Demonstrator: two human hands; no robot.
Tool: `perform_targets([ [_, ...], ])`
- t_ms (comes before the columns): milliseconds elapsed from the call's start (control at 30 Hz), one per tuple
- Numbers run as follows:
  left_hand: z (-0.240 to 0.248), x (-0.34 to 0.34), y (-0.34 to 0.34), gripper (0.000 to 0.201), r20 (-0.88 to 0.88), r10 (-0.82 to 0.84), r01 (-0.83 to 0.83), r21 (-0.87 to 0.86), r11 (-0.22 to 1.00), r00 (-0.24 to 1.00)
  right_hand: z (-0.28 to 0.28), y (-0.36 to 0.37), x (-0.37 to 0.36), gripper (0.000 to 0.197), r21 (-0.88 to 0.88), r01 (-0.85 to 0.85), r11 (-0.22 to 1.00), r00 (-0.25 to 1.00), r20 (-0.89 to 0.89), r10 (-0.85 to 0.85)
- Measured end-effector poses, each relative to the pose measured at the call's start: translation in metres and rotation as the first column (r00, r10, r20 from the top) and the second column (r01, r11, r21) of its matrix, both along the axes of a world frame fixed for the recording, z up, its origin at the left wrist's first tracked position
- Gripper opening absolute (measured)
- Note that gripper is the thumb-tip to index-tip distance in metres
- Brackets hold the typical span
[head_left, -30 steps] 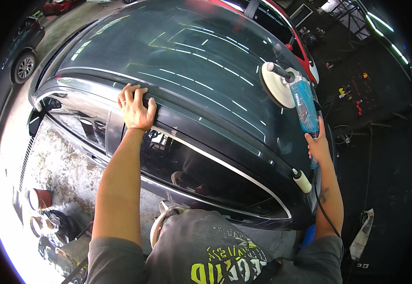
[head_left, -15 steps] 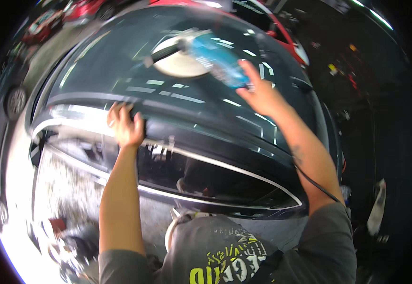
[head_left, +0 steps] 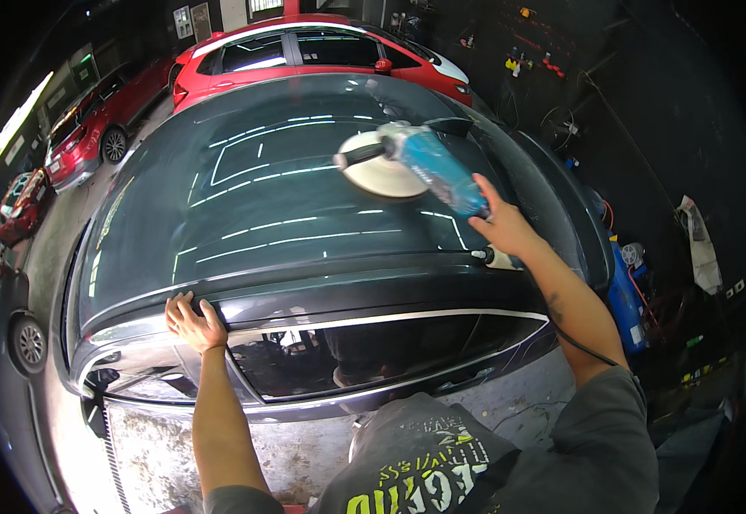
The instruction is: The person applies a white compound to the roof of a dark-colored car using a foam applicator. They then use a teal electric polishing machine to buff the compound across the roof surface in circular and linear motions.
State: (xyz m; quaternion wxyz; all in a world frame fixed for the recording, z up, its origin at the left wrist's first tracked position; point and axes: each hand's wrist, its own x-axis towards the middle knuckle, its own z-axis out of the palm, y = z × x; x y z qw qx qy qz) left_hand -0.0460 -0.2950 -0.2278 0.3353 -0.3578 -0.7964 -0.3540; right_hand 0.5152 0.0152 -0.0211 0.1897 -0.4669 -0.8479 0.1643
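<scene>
My right hand (head_left: 503, 224) is closed around the rear grip of a teal electric polisher (head_left: 441, 167). Its round, cream-coloured pad (head_left: 381, 180) lies on the dark glossy roof (head_left: 261, 201) of a car, right of the middle. A black side handle (head_left: 361, 155) sticks out to the left over the pad, with no hand on it. My left hand (head_left: 196, 324) rests on the near roof edge above the side windows, fingers stretched and holding nothing. The polisher's dark cord runs along my right arm.
A pale bottle (head_left: 500, 258) with a dark nozzle lies on the near roof edge, close to my right forearm. Beyond the roof stands a red car (head_left: 296, 56); another red car (head_left: 90, 128) is at the far left. Blue equipment (head_left: 623, 295) stands at the right.
The view has tilted up, so the far red car and wall show more fully. In the picture, the polisher and both hands sit lower, the polisher also farther right. My right hand keeps its grip.
</scene>
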Motion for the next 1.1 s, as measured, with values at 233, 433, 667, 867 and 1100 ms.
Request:
perform_targets([
  [233,0.005,0.004,-0.001,0.042,0.015,0.023,-0.023,-0.028,0.999,1.000,0.006,-0.005,0.052,0.100,-0.231,0.341,0.911,0.936,-0.012,-0.353],
  [433,0.003,0.005,-0.001,0.042,0.032,0.017,-0.017,-0.018,1.000,0.999,0.014,0.045,0.020,0.100,-0.317,0.387,0.866,0.913,-0.002,-0.408],
  [667,0.003,0.004,0.004,0.043,0.007,-0.023,0.023,0.015,1.000,1.000,0.028,0.073,-0.079,0.098,-0.250,0.160,0.955,0.983,-0.052,-0.178],
  [867,0.000,-0.003,-0.008,0.042,0.034,-0.024,0.024,0.000,1.000,0.999,0.013,0.072,-0.213,0.090,0.024,-0.103,0.994,0.993,0.053,0.102],
  [1100,0.001,-0.002,-0.002,0.046,0.047,-0.013,0.015,-0.025,1.000,0.999,0.029,0.033,-0.283,0.085,0.000,-0.236,0.972,0.967,0.101,0.235],
])
